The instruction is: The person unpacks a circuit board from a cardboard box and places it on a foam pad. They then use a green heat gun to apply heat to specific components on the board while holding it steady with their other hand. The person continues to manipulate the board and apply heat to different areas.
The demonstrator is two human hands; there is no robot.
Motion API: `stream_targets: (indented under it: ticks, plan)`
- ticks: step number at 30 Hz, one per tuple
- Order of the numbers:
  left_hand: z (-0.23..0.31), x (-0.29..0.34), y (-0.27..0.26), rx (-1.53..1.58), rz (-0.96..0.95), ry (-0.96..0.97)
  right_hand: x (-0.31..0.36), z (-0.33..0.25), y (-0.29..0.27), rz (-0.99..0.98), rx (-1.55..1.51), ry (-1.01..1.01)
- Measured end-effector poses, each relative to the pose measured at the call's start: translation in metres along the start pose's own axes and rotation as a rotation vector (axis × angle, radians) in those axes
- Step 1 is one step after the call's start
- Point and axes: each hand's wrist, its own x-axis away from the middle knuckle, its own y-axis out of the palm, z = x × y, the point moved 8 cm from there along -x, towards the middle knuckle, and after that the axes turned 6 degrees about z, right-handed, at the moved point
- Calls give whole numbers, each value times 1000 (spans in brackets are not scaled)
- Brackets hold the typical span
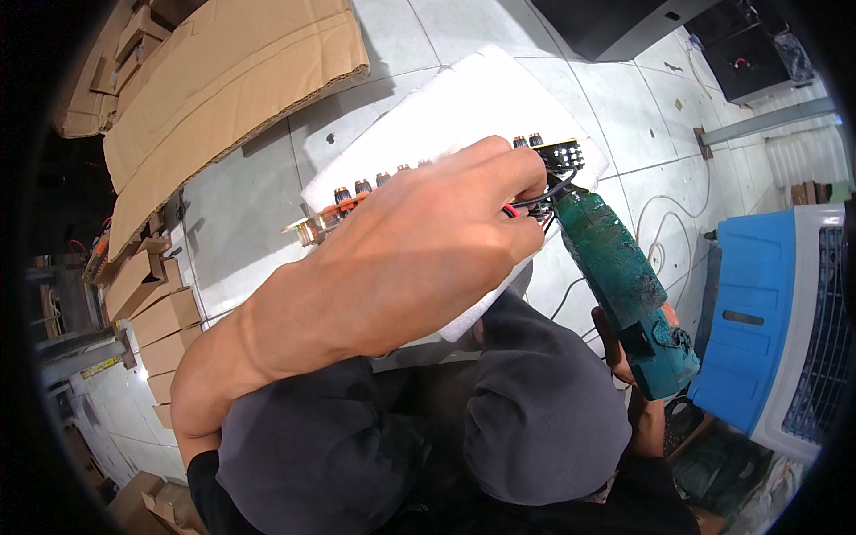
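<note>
My left hand (428, 241) reaches across from the lower left, its fingers bent and pinched on thin black and red wires (557, 187). Below it, mostly covered, is a circuit board with a row of dark, orange-marked knobs (363, 187); black connectors (563, 154) show at its far right end. The board lies over a white foam block (486, 94). My right hand (615, 352) is wrapped round a worn, long-bodied teal power tool (615, 259), largely hidden behind it. The narrow front of the tool points up-left, close to the wires and my left fingertips. Its exact kind is unclear.
A large cardboard sheet (232, 85) lies at the far left, above stacked cardboard boxes (165, 312). A black cabinet (615, 22) stands at the back. On the right is a blue and white appliance (744, 312), with a pale cable (664, 232) curling on the tiled floor.
</note>
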Motion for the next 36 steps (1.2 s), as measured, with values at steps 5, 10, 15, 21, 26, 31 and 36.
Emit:
stream_targets:
  ticks: [5,10,15,21,26,31,36]
  plan:
    - [1,0,-1,-13,1,-3,-9,-6,0,26,15,-46]
    - [2,0,-2,-3,20,4,-4,-1,2,63,51,-89]
    - [1,1,-2,6,23,-6,-4,-4,5,103,95,-137]
    - [1,1,-3,-1,29,2,1,-10,5,82,284,-116]
    - [1,1,-2,-3,24,3,0,-10,4,92,201,-150]
    - [1,1,-2,8,0,-1,-9,-14,1,105,67,-203]
    - [2,1,-3,18,8,5,-14,-21,-2,85,-6,-289]
